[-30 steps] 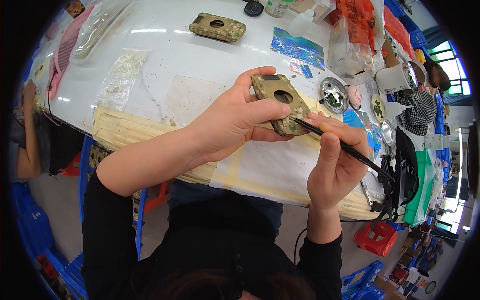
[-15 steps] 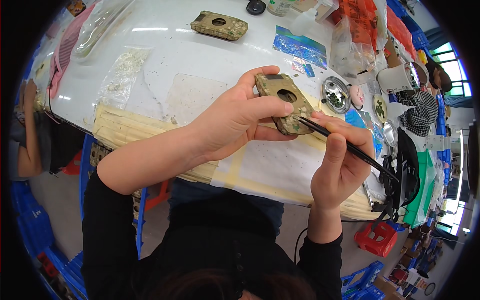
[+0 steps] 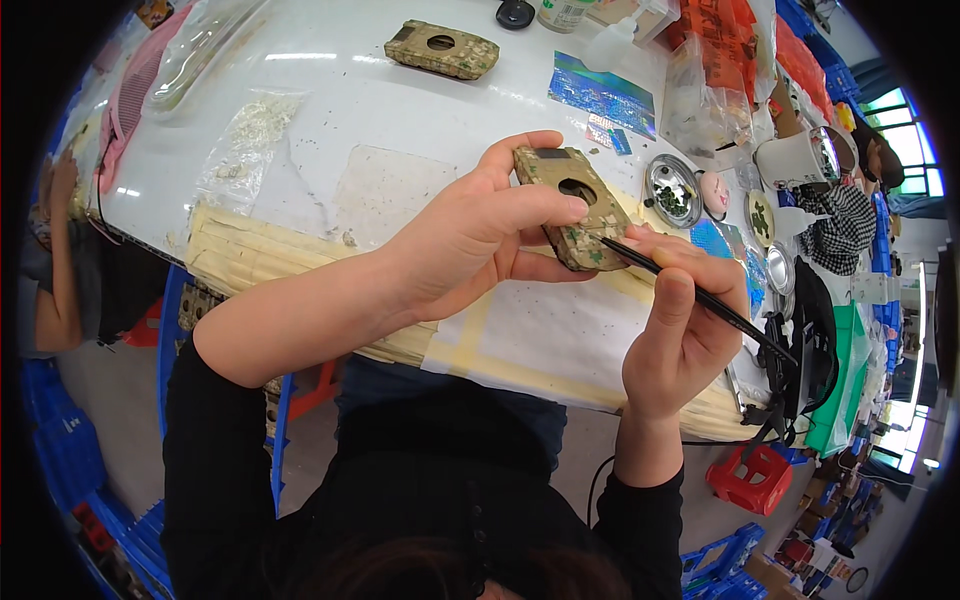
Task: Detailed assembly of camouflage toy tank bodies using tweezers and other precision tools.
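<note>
A person, seen from above, works with both bare hands at a white surface (image 3: 380,112). The left hand (image 3: 482,222) holds a small camouflage hull (image 3: 604,218) raised over the near side of the surface, its grip closed round the body, thumb on top beside the round hole, fingers at the far end and below. The right hand (image 3: 690,318) has a narrow pinch on black tweezers (image 3: 728,314), which slant down to the right from the hull; their tips are at its near right part, and whether they touch it or carry a piece is too small to tell. The step in hand looks like fine detail work on the hull's top. The next move seems to call for a steady left grip and light, exact control of the tips. A dish (image 3: 657,172) of dark green bits (image 3: 671,197) sits to the right; a second hull (image 3: 466,59) rests farther back.
</note>
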Demonstrator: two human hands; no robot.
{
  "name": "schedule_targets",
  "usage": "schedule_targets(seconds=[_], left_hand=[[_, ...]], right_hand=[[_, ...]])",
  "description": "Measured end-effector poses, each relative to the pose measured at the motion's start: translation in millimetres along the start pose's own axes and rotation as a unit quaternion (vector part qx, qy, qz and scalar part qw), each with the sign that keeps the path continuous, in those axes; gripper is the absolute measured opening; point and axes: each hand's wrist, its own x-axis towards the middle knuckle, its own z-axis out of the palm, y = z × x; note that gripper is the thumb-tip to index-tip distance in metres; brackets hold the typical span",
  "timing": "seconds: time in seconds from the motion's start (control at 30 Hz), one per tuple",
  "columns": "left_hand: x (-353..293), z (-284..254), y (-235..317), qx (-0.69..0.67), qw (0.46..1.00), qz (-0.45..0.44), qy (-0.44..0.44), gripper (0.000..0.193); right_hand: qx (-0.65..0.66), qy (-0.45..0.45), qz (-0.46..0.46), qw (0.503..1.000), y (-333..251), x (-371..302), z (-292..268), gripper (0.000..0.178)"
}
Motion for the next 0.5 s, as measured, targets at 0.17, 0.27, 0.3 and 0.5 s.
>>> schedule_targets(seconds=[0.17,0.27,0.3,0.5], left_hand=[[-0.4,0.4,0.2,0.0,1.0,0.001,-0.004,0.071],[-0.8,0.6,1.2,0.001,1.0,-0.002,-0.008,0.071],[-0.9,0.6,0.9,0.001,1.0,-0.001,-0.006,0.071],[-1.0,0.5,0.3,0.001,1.0,-0.001,-0.001,0.07]], right_hand=[[0.002,-0.002,0.003,1.0,-0.7,0.2,-0.2,0.011],[-0.001,-0.001,0.004,1.0,-0.8,-0.1,0.0,0.011],[-0.003,-0.001,0.004,1.0,-0.9,-0.1,0.1,0.011],[-0.05,-0.012,-0.017,0.999,-2.6,2.6,2.4,0.019]])
